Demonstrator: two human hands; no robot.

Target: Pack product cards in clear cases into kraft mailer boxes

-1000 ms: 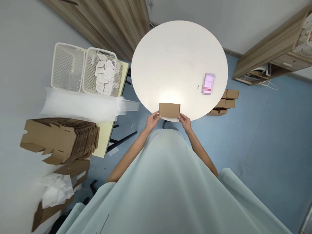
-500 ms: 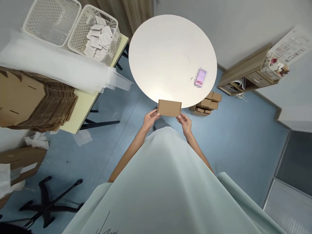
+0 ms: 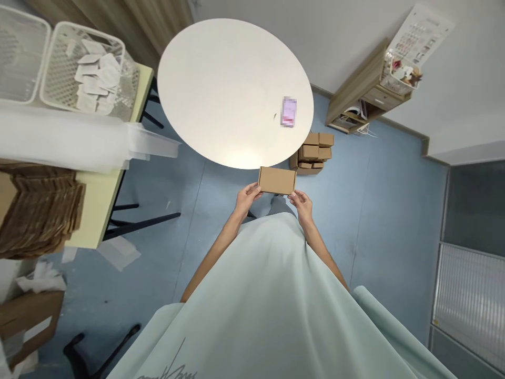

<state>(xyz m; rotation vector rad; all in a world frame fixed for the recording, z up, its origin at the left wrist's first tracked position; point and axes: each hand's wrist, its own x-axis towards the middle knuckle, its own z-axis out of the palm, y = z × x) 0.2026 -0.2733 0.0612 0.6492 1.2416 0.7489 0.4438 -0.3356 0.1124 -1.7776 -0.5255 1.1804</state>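
A small brown cardboard box, closed and flat, is held level in front of my body, just off the near edge of the round white table. My left hand grips its left end, thumb near the front corner. At the opposite end, my right hand pinches the right front corner. A pixelated pinkish-purple item lies on the right part of the tabletop, with a tiny dark speck beside it.
Several brown boxes are stacked on the floor right of the table. To the left, a yellow-topped table bears white baskets, a white sheet roll and folded cardboard. A wooden cabinet stands at right.
My view has swung to the right, so the round table and side table sit further left. Both hands still hold the cardboard box, which is now clear of the table's edge.
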